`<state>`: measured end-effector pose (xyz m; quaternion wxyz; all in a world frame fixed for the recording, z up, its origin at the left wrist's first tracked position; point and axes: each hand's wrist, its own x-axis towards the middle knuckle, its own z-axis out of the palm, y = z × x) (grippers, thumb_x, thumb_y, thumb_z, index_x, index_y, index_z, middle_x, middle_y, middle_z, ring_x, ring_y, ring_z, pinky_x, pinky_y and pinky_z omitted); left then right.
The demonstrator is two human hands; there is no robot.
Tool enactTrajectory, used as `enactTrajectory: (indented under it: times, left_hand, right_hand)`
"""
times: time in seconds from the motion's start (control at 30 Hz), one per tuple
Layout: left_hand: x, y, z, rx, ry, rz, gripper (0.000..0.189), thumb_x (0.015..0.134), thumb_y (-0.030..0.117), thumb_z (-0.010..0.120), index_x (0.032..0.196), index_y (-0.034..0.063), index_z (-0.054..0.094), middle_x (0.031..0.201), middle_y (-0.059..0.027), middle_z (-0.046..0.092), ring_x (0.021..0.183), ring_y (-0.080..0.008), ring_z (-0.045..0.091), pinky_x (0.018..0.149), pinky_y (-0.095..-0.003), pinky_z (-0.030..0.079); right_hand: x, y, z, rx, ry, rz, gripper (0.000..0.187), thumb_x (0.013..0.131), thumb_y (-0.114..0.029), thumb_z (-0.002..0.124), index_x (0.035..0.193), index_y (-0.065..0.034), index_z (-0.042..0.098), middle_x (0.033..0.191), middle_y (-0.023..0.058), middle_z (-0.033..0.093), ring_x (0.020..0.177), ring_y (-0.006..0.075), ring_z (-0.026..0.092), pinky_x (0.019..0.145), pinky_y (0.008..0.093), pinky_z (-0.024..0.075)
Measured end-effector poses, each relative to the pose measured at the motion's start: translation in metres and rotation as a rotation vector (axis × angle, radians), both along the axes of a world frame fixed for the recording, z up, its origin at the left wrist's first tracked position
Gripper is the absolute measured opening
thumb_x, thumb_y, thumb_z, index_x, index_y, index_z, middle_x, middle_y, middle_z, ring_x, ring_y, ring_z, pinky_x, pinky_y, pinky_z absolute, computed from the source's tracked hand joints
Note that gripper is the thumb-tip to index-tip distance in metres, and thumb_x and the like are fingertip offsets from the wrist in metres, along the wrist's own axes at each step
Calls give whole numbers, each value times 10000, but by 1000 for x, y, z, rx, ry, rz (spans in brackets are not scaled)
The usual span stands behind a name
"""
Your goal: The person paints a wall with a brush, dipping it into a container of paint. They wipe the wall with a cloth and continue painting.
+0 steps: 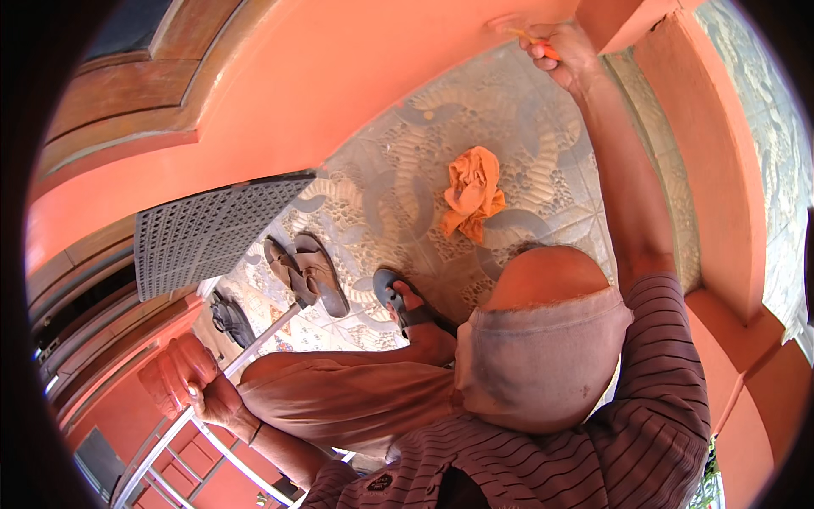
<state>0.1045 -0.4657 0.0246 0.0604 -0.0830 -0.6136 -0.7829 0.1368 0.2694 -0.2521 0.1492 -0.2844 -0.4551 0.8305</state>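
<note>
At the far end of my outstretched arm, my right hand (559, 54) grips a small paintbrush (551, 49) with an orange handle. Its tip meets the lower part of the orange wall (381, 70), just above the floor, beside a darker wet-looking smear. On the other side, my left hand (216, 401) holds a container (173, 375) coated in reddish-orange paint, out beyond my knee. The container's inside is hard to make out. A crumpled orange cloth (474, 191) lies on the patterned floor tiles (407, 165) between the wall and my bent legs.
A perforated dark grey panel (216, 235) leans by the wall. Brown sandals (315, 273) and black footwear (230, 318) sit nearby. Metal rails (210, 439) stand at lower left. A low orange ledge (706, 153) runs along my right, and a wooden frame (140, 95) is set in the wall.
</note>
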Motion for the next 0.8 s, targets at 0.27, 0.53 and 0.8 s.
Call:
enactTrajectory:
  times: [0.27, 0.53, 0.8]
  left_hand:
    - [3, 5, 4, 9, -1, 0, 783, 840, 87, 824, 1527, 20, 452, 1531, -170, 516, 1417, -356, 478, 1219, -581, 329]
    - [5, 7, 4, 23, 16, 8, 768, 832, 87, 831, 1510, 30, 473, 1525, -152, 517, 1425, -339, 466, 1226, -566, 324]
    - [7, 11, 5, -10, -7, 69, 860, 802, 143, 870, 1540, 38, 441, 1560, -119, 481, 1450, -314, 425, 1232, -542, 299]
  right_hand:
    - [79, -23, 83, 101, 184, -54, 189, 1028, -125, 579, 1072, 55, 616, 850, 89, 628, 529, 50, 456, 412, 198, 310]
    - [60, 2, -34, -89, -137, -27, 119, 959, -45, 589, 970, 72, 607, 796, 89, 616, 548, 75, 486, 414, 223, 321]
    - [29, 25, -57, -24, -187, -35, 126, 961, -53, 580, 982, 67, 612, 799, 96, 625, 538, 77, 500, 413, 221, 313]
